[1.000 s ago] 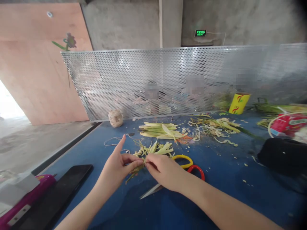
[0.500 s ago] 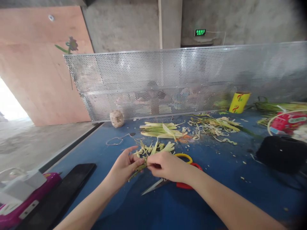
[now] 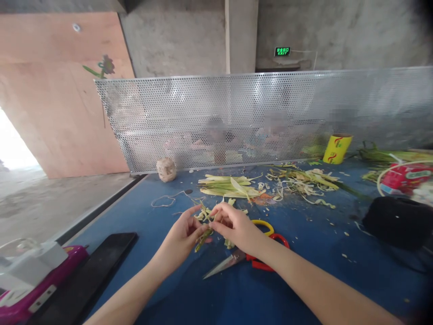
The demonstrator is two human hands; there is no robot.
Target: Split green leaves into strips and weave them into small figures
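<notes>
Above the blue table, my left hand (image 3: 179, 237) pinches a small bundle of yellow-green plant strips (image 3: 202, 243) between thumb and fingers. The fingertips of my right hand (image 3: 238, 230) meet it at the top of the same bundle, closed on its strips. Scissors (image 3: 223, 265) with red and yellow handles lie partly under my right hand and wrist, blade pointing left. Just behind my fingers are loose pale plant pieces (image 3: 230, 201), partly hidden. Farther back rests a pile of long green-white leaf strips (image 3: 219, 185).
A black phone (image 3: 111, 248) and a purple power strip (image 3: 67, 266) lie at left. A twine ball (image 3: 166, 169) and a loose string (image 3: 163, 201) are behind them. Plant scraps (image 3: 304, 178), a yellow roll (image 3: 337, 149) and a black bundle (image 3: 397, 221) are at right; a perforated metal screen (image 3: 189, 117) stands behind.
My left index finger, raised earlier, has come down toward the bundle. The fingers of my right hand have lifted and arched over it. The view has shifted slightly.
</notes>
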